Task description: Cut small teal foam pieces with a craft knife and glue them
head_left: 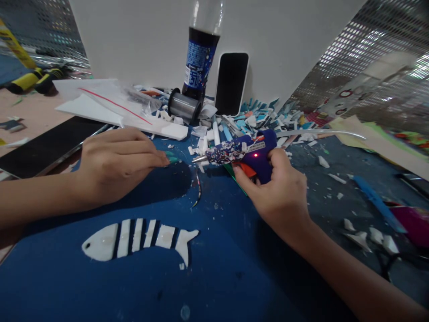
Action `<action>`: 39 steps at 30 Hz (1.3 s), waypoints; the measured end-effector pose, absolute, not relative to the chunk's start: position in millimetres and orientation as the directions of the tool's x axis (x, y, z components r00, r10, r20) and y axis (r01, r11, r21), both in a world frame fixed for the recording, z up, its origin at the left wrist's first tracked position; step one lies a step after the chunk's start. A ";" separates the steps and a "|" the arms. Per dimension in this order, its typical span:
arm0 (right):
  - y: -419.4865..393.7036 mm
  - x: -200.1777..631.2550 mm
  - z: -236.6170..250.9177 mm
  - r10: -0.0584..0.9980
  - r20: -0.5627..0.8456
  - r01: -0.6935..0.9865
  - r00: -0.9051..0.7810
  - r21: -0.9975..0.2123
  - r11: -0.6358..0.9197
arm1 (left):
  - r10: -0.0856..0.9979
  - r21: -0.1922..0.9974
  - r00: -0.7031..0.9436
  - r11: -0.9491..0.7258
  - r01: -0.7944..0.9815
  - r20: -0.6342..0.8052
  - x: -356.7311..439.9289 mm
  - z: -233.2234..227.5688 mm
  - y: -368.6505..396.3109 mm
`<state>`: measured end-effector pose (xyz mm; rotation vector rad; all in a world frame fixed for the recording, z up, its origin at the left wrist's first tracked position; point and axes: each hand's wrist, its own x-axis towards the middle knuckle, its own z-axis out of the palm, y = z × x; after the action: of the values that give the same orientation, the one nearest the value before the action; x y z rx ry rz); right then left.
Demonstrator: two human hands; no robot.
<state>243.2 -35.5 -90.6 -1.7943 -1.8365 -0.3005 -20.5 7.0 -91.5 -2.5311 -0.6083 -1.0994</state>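
My right hand [278,192] is wrapped round a purple hot glue gun [239,152] with a small red light on its side. Bits of white and coloured scrap cling to its barrel, and the metal nozzle points left. Just left of that nozzle, my left hand [117,163] pinches a small teal piece [172,157] between its fingertips; its exact kind is unclear. In front of both hands, a white fish shape [136,237] cut into several separate pieces lies on the blue surface, from a head with an eye hole to a tail. Shiny blobs show on some pieces.
Behind the hands lies a heap of scraps [261,118], with a dark drink bottle [199,58], a wire spool [184,106] and a propped phone [232,84]. A clear glue stick [321,132] sticks out behind the gun. At the left lies a black flat device [47,145].
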 end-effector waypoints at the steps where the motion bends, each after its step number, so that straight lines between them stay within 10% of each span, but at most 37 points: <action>1: -35.4 243.3 -90.7 0.852 0.522 0.972 0.045 -0.220 0.084 | 0.256 -0.112 0.616 -0.862 0.494 0.745 -20.4 -91.3 6.9; 39: -37.1 240.2 -84.7 0.854 0.500 0.954 0.143 -0.300 0.016 | 0.190 -0.162 0.573 -0.846 0.507 0.797 -21.5 -91.1 4.9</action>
<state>240.2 -37.1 -84.7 -1.8531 -1.7283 -0.2247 -21.5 4.9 -91.1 -2.4337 -0.5658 -1.1692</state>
